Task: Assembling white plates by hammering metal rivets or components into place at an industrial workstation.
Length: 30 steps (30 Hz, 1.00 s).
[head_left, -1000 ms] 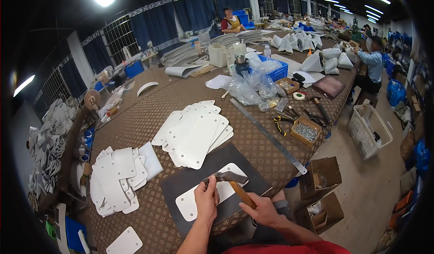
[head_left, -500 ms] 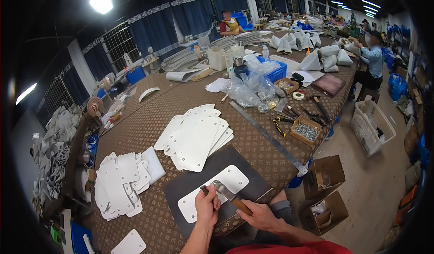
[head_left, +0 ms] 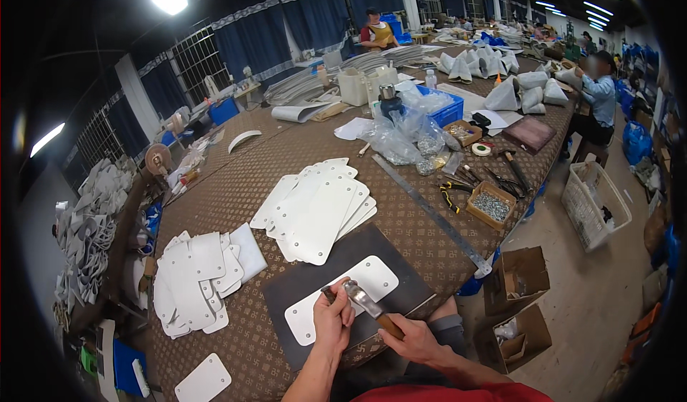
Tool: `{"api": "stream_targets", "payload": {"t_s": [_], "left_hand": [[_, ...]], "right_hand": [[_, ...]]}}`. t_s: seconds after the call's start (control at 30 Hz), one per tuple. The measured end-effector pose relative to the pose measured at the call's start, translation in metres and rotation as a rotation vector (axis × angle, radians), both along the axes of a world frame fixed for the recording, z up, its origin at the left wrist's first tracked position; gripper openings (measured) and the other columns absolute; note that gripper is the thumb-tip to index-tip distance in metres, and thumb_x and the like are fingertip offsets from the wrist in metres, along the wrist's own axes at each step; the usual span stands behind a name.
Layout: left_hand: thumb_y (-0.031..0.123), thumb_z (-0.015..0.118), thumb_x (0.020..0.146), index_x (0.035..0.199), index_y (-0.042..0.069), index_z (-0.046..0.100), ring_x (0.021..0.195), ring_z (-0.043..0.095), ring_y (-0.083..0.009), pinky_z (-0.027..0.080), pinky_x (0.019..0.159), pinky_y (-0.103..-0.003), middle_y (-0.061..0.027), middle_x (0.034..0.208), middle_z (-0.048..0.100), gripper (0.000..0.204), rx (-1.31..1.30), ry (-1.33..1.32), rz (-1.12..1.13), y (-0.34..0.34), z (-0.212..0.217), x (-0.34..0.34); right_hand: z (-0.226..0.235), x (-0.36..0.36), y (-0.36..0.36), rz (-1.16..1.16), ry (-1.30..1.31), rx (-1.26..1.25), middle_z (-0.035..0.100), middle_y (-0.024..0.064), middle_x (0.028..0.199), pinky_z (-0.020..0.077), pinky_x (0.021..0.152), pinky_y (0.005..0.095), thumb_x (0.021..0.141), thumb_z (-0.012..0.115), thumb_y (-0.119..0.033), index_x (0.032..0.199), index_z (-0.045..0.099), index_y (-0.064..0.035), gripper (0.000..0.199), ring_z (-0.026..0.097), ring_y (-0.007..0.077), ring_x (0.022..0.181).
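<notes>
My left hand [head_left: 333,323] is closed around a short dark rod-shaped tool [head_left: 328,293], whose upper end sticks out past the fingers. My right hand [head_left: 416,342] grips the wooden handle of a hammer [head_left: 363,299]. The hammer's metal head is beside the left fingers. Beneath both lies a white rounded panel [head_left: 372,275] with small metal studs near its corners, on a dark flat mat [head_left: 401,257]. The rod's lower end is hidden by my left hand. A fanned stack of white panels [head_left: 315,212] lies just beyond the mat.
More studded white pieces [head_left: 187,280] are heaped at left, and one panel [head_left: 204,379] lies near the front edge. A steel ruler [head_left: 429,212], pliers [head_left: 452,196] and a box of small metal parts [head_left: 491,207] lie right. Cardboard boxes [head_left: 519,277] stand on the floor; a person [head_left: 595,94] sits far right.
The whole view has shifted slightly. Both hands keep their holds over the same panel, and the hammer head has moved only a little.
</notes>
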<state>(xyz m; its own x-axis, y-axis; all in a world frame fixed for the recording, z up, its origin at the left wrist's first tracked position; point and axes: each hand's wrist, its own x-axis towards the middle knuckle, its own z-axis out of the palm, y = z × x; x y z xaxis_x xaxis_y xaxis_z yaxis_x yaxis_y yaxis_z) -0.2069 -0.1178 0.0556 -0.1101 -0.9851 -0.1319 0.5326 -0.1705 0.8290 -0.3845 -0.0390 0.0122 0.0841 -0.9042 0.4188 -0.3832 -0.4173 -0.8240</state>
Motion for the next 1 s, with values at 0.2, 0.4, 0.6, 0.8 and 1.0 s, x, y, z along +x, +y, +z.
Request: {"api": "stream_targets", "payload": {"t_s": [0.2,0.4,0.6,0.8,1.0], "left_hand": [[0.012,0.059,0.105,0.120,-0.005,0.065,0.046,0.039,-0.0063,0.030,0.045,-0.022,-0.0021,0.067,0.058,0.024,-0.028,-0.098,-0.016,0.018,-0.003,-0.009],[0.015,0.064,0.104,0.118,-0.004,0.068,0.048,0.039,-0.0049,0.029,0.046,-0.023,0.0018,0.063,0.054,0.024,-0.040,-0.357,-0.092,0.027,0.004,-0.021],[0.022,0.059,0.107,0.122,-0.003,0.067,0.048,0.037,-0.0049,0.030,0.048,-0.023,0.0026,0.062,0.051,0.030,-0.003,-0.207,-0.250,0.026,-0.003,-0.026],[0.029,0.056,0.108,0.126,-0.003,0.064,0.049,0.038,-0.0084,0.033,0.050,-0.025,-0.0015,0.063,0.049,0.037,0.002,0.236,-0.500,0.022,-0.024,-0.016],[0.026,0.053,0.109,0.127,-0.001,0.062,0.048,0.037,-0.0079,0.031,0.050,-0.024,-0.0008,0.062,0.046,0.033,-0.042,0.316,-0.568,0.027,-0.028,-0.019]], "right_hand": [[0.004,0.008,-0.003,0.088,-0.087,0.073,0.062,0.0138,0.067,0.0505,0.054,0.0378,0.093,0.077,-0.019,0.113,0.064,-0.0019,0.029,0.064,0.0307,0.056],[0.021,0.009,0.011,0.138,-0.417,0.321,0.061,0.0040,0.066,0.0446,0.050,0.0296,0.098,0.072,-0.019,0.113,0.065,-0.0025,0.023,0.059,0.0129,0.054],[0.022,-0.012,0.013,0.274,-0.596,0.662,0.053,0.0001,0.064,0.0386,0.045,0.0242,0.104,0.064,-0.020,0.118,0.063,-0.0013,0.024,0.049,0.0073,0.050],[0.009,-0.028,0.013,0.656,-1.056,0.728,0.042,-0.0013,0.060,0.0352,0.041,0.0247,0.109,0.053,-0.024,0.114,0.060,0.0004,0.026,0.039,0.0075,0.044],[0.007,-0.030,0.011,0.752,-1.182,0.715,0.041,-0.0001,0.061,0.0326,0.039,0.0250,0.110,0.048,-0.024,0.108,0.059,0.0012,0.027,0.036,0.0079,0.041]]}}
